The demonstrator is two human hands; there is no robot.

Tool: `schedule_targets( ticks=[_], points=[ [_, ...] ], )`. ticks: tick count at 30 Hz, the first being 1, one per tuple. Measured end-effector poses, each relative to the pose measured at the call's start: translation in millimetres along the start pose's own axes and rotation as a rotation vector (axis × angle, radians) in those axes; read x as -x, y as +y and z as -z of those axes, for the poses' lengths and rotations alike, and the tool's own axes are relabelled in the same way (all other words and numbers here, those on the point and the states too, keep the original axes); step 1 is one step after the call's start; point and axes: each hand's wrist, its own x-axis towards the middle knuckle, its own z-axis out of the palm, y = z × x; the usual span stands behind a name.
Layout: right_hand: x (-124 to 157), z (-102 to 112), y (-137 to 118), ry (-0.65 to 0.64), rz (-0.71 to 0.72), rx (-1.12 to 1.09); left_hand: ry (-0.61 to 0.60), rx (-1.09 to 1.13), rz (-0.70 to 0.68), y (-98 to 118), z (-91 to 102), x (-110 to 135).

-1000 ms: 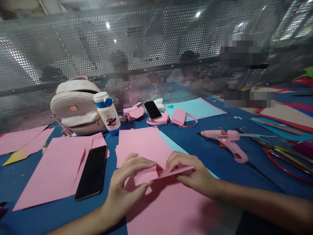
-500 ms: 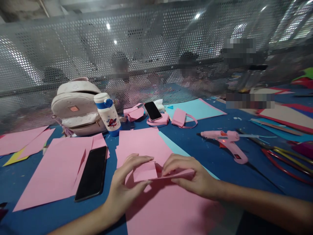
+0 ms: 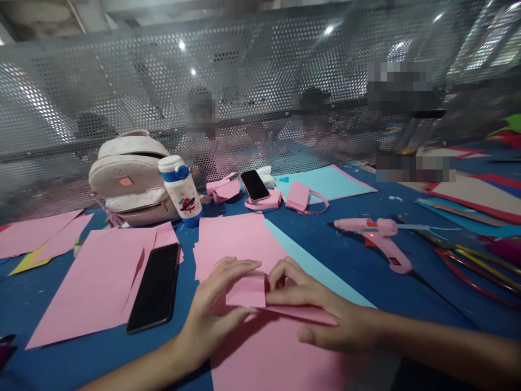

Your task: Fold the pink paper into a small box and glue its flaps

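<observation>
Between my hands is a small folded piece of pink paper, with a box-like flap on its left and a narrow strip reaching right. My left hand grips the flap end, fingers over the top and thumb below. My right hand is on the strip end, its fingertips at the fold by the flap's right edge and its thumb low and apart from the paper. Under both hands lie larger pink sheets, partly over a light blue sheet.
A pink glue gun with a lit red light lies right, near scissors. At left are a black phone and pink sheets. A bottle, a backpack and small pink paper bags stand before a perforated metal screen.
My right hand's fingers have shifted toward the flap's edge, and its thumb has dropped away from the strip. The folded piece has moved slightly right and down, with my left hand still gripping it.
</observation>
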Motion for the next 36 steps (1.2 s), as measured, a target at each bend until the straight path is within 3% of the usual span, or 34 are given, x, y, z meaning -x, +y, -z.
schedule_targets(
  ticks=[7, 36],
  points=[
    [-1.9, -2.7, 3.4, -0.056, 0.105, 0.007, 0.032, 0.004, 0.009, 0.4, -0.4, -0.5],
    [-2.3, -3.0, -1.7, -0.086, 0.103, 0.011, 0.008, 0.051, 0.021, 2.4, 0.3, -2.1]
  ],
)
